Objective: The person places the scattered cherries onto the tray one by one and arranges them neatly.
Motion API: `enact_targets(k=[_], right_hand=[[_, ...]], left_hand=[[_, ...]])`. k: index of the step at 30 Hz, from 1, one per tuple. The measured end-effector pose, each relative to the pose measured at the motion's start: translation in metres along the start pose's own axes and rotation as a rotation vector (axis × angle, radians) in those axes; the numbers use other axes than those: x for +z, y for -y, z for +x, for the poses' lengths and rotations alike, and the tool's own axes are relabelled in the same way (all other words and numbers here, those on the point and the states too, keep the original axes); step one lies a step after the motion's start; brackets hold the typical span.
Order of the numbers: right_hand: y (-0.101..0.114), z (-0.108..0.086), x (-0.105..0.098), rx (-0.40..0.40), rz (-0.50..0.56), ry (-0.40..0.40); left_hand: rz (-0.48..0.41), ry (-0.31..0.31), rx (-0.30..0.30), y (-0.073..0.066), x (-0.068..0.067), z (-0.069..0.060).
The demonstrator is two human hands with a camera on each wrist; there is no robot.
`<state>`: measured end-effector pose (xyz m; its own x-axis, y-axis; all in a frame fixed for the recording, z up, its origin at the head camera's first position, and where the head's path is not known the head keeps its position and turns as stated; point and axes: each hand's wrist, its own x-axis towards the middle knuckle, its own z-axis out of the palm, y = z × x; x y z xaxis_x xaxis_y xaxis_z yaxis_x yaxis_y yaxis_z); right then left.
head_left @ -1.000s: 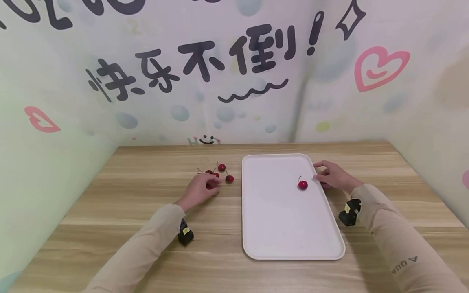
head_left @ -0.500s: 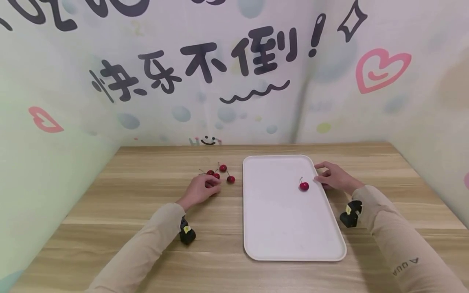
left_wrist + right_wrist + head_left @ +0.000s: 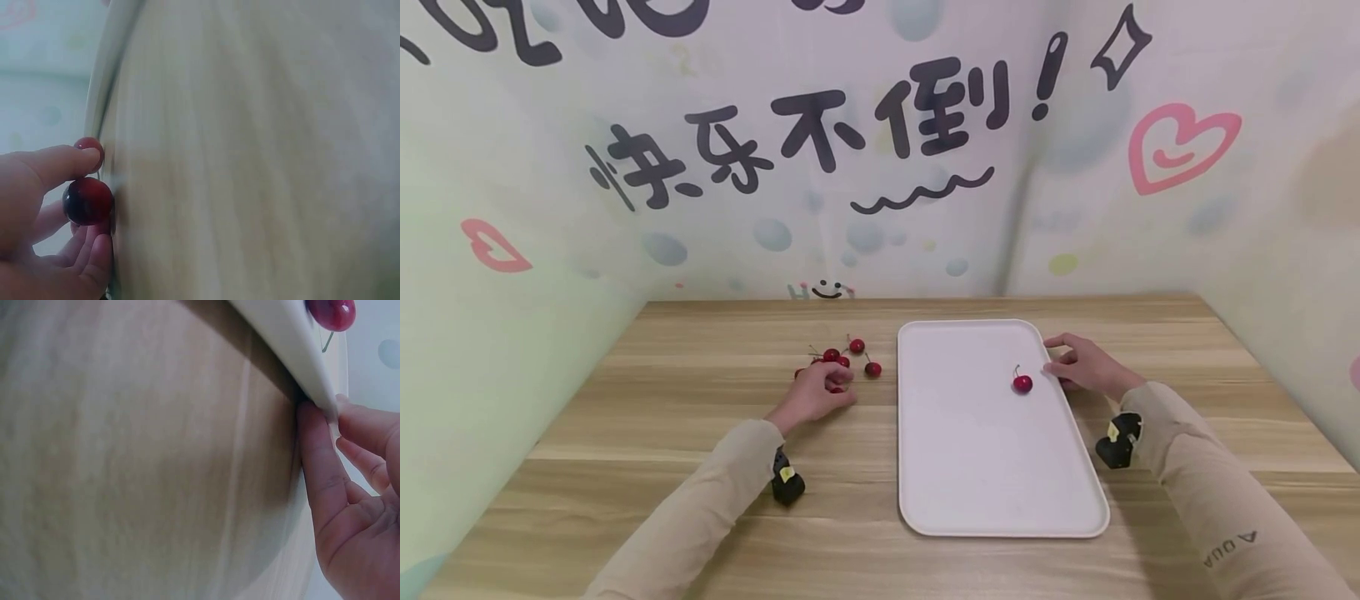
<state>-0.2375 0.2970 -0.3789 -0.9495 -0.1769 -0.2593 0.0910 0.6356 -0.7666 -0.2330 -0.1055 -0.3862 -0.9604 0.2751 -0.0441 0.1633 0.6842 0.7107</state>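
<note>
Head view, left hand (image 3: 811, 393) slightly nearer tray (image 3: 1000, 467), more cherries (image 3: 799, 374) uncovered.

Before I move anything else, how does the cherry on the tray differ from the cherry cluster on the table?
The tray cherry sits alone; the cluster has several cherries close together.
The tray cherry rests on the white tray, the cluster on the wood-grain table.
In the head view, the tray cherry is unobstructed, while the left hand partly hides the cluster.
Both look red, with stems showing on the tray cherry and parts of the cluster.
</note>
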Motion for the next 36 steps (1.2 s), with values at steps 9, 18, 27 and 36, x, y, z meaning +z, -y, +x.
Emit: enact_targets(k=[9,18,27,36], right_hand=[[-0.0001,-0.0004,0.0005,-0.008,0.02,0.004],[-0.0001,-0.0011,0.0004,-0.009,0.022,0.007],[0.0004,-0.0014,0.0008,-0.023,0.027,0.008],[-0.0004,-0.0008,0.0009,-0.022,0.011,0.001]], left_hand=[[0.021,0.006,0.008,-0.0014,0.0019,0.0003],[0.045,-0.005,-0.006,-0.0038,0.004,-0.0002],[0.074,0.004,0.025,-0.0038,0.0048,0.0009],[0.038,-0.017,0.058,-0.0027,0.0021,-0.0012]])
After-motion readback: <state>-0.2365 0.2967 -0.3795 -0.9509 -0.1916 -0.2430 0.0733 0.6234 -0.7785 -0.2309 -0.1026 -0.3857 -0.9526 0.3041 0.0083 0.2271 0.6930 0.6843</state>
